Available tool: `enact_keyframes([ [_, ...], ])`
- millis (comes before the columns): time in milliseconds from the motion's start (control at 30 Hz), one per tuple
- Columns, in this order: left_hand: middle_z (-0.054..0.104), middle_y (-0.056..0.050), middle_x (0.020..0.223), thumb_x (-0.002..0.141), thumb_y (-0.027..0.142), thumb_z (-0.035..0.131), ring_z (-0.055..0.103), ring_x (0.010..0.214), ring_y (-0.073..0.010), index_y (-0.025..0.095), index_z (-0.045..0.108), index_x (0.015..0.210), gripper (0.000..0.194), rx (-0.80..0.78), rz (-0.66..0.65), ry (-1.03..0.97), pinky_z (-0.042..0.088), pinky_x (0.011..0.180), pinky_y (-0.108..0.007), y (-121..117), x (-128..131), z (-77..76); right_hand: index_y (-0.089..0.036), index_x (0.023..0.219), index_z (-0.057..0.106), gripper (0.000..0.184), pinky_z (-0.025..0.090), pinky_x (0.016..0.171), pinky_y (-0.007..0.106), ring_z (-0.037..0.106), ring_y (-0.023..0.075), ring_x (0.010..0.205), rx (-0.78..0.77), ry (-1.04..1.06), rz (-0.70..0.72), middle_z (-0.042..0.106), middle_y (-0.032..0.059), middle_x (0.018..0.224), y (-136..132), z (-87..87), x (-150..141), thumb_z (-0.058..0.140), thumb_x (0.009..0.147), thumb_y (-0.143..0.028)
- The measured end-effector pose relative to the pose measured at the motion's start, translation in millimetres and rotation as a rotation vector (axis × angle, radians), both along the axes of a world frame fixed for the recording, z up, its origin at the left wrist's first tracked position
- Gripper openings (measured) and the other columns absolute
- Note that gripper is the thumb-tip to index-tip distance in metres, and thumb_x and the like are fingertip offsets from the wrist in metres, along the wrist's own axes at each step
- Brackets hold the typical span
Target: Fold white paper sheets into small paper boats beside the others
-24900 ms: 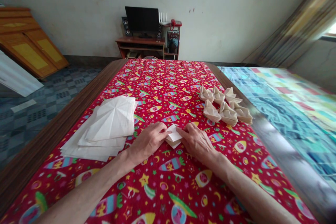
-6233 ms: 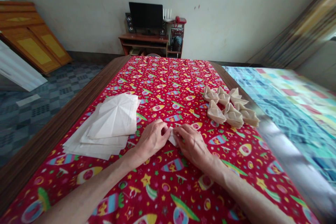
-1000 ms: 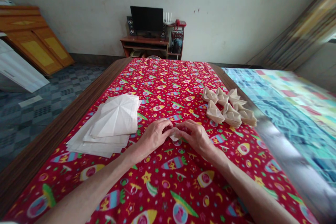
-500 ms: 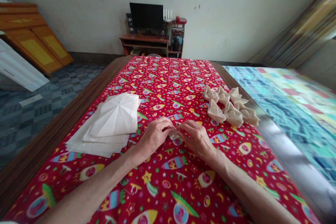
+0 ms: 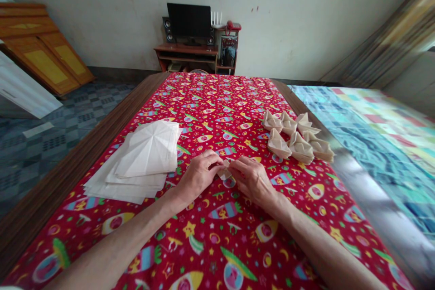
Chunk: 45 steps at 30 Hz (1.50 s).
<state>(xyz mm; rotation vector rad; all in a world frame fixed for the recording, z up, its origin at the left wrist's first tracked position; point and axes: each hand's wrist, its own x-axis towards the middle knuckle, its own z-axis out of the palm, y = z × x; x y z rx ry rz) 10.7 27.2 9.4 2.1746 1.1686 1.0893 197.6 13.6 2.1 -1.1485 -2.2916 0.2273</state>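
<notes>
- Wooden cabinet (image 5: 44, 50): being seen at the far left, with yellow panels being displayed on its doors above the tiled floor (image 5: 88, 102).
- Surface (image 5: 93, 145): being covered over its middle by a red patterned cloth (image 5: 210, 231), with a dark wooden border being left exposed along the left.
- Paper stack (image 5: 146, 152): being borne by the cloth, its sheets being fanned unevenly; radiating creases are being shown by the top sheet.
- Monitor (image 5: 189, 20): being supported on a brown stand (image 5: 186, 49) against the wall, between small speakers.
- Left hand (image 5: 202, 173): being held low over the cloth, its grip being closed by thumb and fingers on the left side of the paper.
- Small folded paper (image 5: 224, 172): being held between the two hands, near the middle of the cloth; its exact folds are being partly hidden by fingers.
- Right hand (image 5: 250, 177): being placed opposite, its grip being closed on the paper's right side.
- Six folded paper shapes (image 5: 300, 148): being arranged in two rows of three near the right edge, points being directed upward.
- Bed (image 5: 374, 145): being seen beyond that edge, under patterned bedding.
</notes>
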Motion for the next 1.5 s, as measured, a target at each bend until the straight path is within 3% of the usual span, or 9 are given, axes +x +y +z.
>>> enact_keyframes([
  [233,0.064,0.001,0.076,0.078,0.011,0.066,0.06,0.073,-0.0122,0.018,0.064,0.073,0.008,-0.079,0.008,-0.065,0.046,0.07,-0.021,2.9,-2.4,2.3,-0.018,0.076,0.054,0.015,0.032,0.06,0.023,0.046,0.0114,0.062,-0.084,0.115,-0.009,0.051,-0.0006,0.07,0.0,5.5,0.6,0.046,0.09,-0.02],
  [400,0.065,0.002,0.076,0.08,0.02,0.064,0.06,0.072,-0.0119,0.019,0.064,0.076,0.004,-0.128,0.042,-0.103,0.044,0.071,-0.021,5.4,-9.8,1.1,-0.019,0.08,0.05,0.014,0.034,0.059,0.022,0.047,0.0103,0.06,-0.143,0.301,-0.107,0.051,-0.0026,0.068,3.8,9.6,3.9,0.045,0.091,-0.024],
  [633,0.065,0.002,0.072,0.079,0.031,0.061,0.06,0.067,-0.0131,0.019,0.064,0.075,0.013,-0.298,0.098,-0.177,0.044,0.065,-0.021,9.2,-16.5,-1.4,-0.02,0.082,0.049,0.014,0.036,0.058,0.021,0.046,0.0101,0.06,-0.188,0.364,-0.134,0.052,-0.0028,0.07,5.2,6.9,6.7,0.045,0.092,-0.028],
  [933,0.058,0.003,0.06,0.084,0.037,0.049,0.058,0.057,-0.0135,0.02,0.051,0.077,0.019,-0.38,0.197,-0.29,0.044,0.057,-0.023,11.8,-19.8,-2.5,-0.02,0.08,0.05,0.016,0.036,0.054,0.02,0.046,0.0101,0.06,-0.247,0.461,-0.195,0.051,-0.003,0.068,7.7,5.3,11.0,0.046,0.091,-0.031],
  [1067,0.052,0.004,0.057,0.086,0.03,0.042,0.053,0.053,-0.0134,0.021,0.046,0.076,0.014,-0.246,0.252,-0.142,0.04,0.054,-0.024,13.6,-22.8,-7.6,-0.02,0.075,0.048,0.018,0.035,0.052,0.021,0.043,0.0104,0.057,-0.249,0.504,-0.249,0.048,-0.0034,0.064,12.6,1.2,13.8,0.046,0.089,-0.032],
  [1233,0.052,0.001,0.067,0.085,0.018,0.039,0.053,0.062,-0.015,0.021,0.044,0.075,0.012,-0.068,0.277,0.096,0.04,0.06,-0.026,11.5,-23.4,-11.5,-0.02,0.068,0.047,0.019,0.03,0.047,0.021,0.038,0.0099,0.05,-0.249,0.432,-0.318,0.043,-0.0048,0.056,15.4,-0.8,14.7,0.047,0.084,-0.03],
  [1500,0.056,-0.007,0.083,0.085,0.013,0.044,0.055,0.079,-0.0231,0.018,0.052,0.076,0.013,0.063,0.275,0.581,0.044,0.071,-0.037,5.8,-22.5,-10.3,-0.02,0.072,0.053,0.013,0.025,0.049,0.024,0.047,0.0122,0.048,-0.095,-0.019,-0.459,0.053,-0.0022,0.055,12.0,-3.5,9.8,0.045,0.082,-0.024],
])
